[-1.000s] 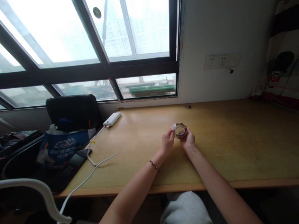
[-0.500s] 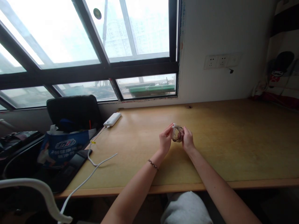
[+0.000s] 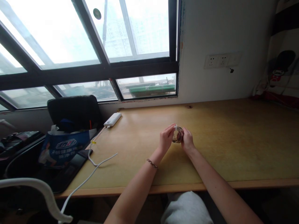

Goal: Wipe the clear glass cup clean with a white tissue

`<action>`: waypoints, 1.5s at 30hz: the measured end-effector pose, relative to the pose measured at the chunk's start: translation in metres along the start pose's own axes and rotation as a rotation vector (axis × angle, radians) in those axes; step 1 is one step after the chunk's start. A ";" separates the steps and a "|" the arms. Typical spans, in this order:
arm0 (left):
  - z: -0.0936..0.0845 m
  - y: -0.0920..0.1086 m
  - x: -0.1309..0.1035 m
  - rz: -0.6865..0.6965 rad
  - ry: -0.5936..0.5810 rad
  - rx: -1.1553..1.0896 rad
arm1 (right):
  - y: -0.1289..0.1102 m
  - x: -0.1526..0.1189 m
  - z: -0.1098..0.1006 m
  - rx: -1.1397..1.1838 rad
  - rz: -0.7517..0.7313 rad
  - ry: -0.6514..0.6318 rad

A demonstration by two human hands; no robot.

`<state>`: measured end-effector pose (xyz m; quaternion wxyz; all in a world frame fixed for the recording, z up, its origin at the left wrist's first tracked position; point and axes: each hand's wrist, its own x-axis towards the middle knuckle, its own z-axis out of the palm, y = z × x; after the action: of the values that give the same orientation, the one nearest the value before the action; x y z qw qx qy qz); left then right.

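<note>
A ring-shaped, dark patterned band (image 3: 179,128) with a small white piece (image 3: 175,127) at its upper left is held up above the wooden table (image 3: 137,168). My left hand (image 3: 166,138) is closed on the left side of the ring, its fingertips at the white piece. On the right side, my right hand (image 3: 187,139) is wrapped round the ring's edge. The ring's centre is open between the hands. What exactly the band is made of is too small to tell.
A white power bank (image 3: 112,119) with a white cable (image 3: 99,164) lies at the table's left. Further left are a black chair (image 3: 73,109), a blue bag (image 3: 63,147) and a dark flat device (image 3: 72,168). A white curved tube (image 3: 44,189) crosses the lower left corner.
The white piece has shifted slightly right and down, and the ring has turned a little. My left fingers have moved slightly right; my right hand has stayed nearly in place.
</note>
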<state>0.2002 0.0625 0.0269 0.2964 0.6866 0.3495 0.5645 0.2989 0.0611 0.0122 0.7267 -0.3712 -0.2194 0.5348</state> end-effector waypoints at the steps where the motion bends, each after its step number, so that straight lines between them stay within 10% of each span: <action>1: 0.001 -0.002 0.000 -0.067 0.033 -0.027 | -0.001 0.000 0.000 0.005 -0.012 0.007; 9: 0.011 -0.014 -0.005 -0.343 0.069 -0.204 | -0.005 0.009 -0.010 0.099 -0.069 0.002; 27: 0.022 0.003 -0.026 0.381 -0.200 0.488 | -0.012 0.020 -0.020 0.452 0.155 0.113; 45: 0.011 0.003 -0.015 0.365 -0.176 0.407 | -0.007 0.019 -0.017 0.353 0.158 0.058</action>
<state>0.2094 0.0489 0.0186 0.0751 0.8299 0.2991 0.4650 0.3217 0.0731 0.0053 0.7422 -0.2694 -0.0714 0.6094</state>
